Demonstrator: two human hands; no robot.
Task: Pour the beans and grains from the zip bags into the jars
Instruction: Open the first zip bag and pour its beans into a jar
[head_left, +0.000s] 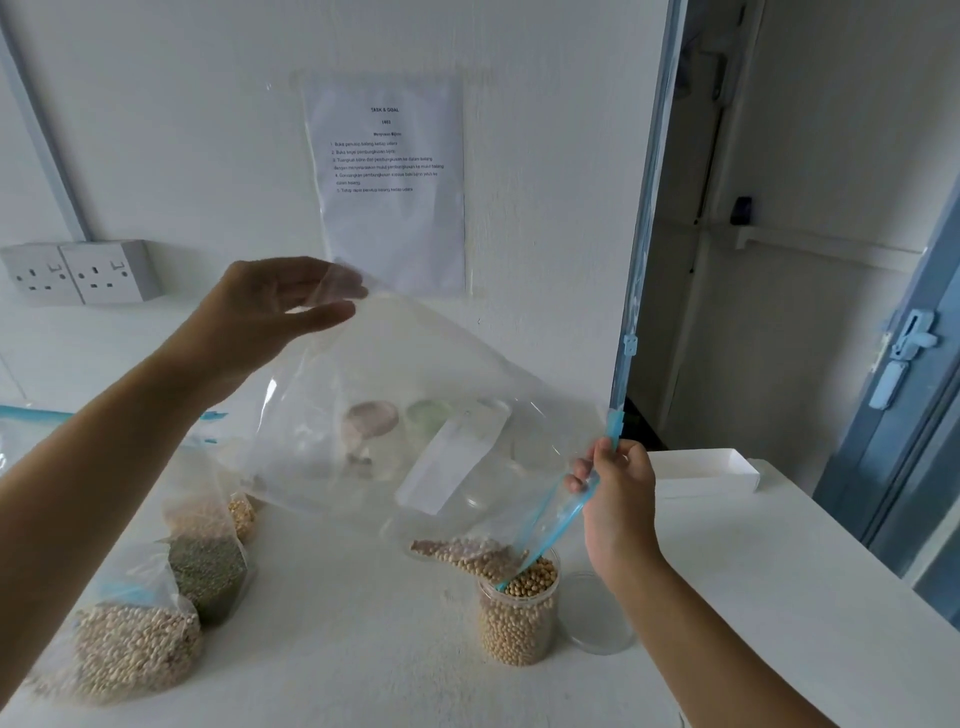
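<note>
**Last soybeans tipping into a near-full jar — spill risk**

We see the clear zip bag (415, 415) held up over the table (727, 571), tilted so its blue zip mouth points down into the open jar (519, 618). The left hand (270, 312) is up at the far left, pinching the bag's bottom corner between thumb and fingers, the rest of the hand loosely open. The right hand (613, 483) is closed on the blue zip edge near the mouth, steering it. One end of the zip strip dips into the jar opening.

What we judge could go wrong: the jar is filled almost to the rim with pale round beans, and a small heap of beans (467, 556) sits in the bag's low corner just left of the jar mouth. If the bag lifts fast, those beans may rush out, overflow or miss the narrow opening and scatter on the table. The bag is wide and floppy, so the mouth can drift sideways. The strip could also nudge the light jar over.

The bag looks nearly empty, thin, transparent, with a white label patch on its side. A clear round lid (597, 618) lies just right of the jar. Near left sit more filled bags: pale beans (130, 649), dark green grains (208, 571), more pale beans behind. Further jars are dimly visible through the bag; contents we cannot tell.
</note>
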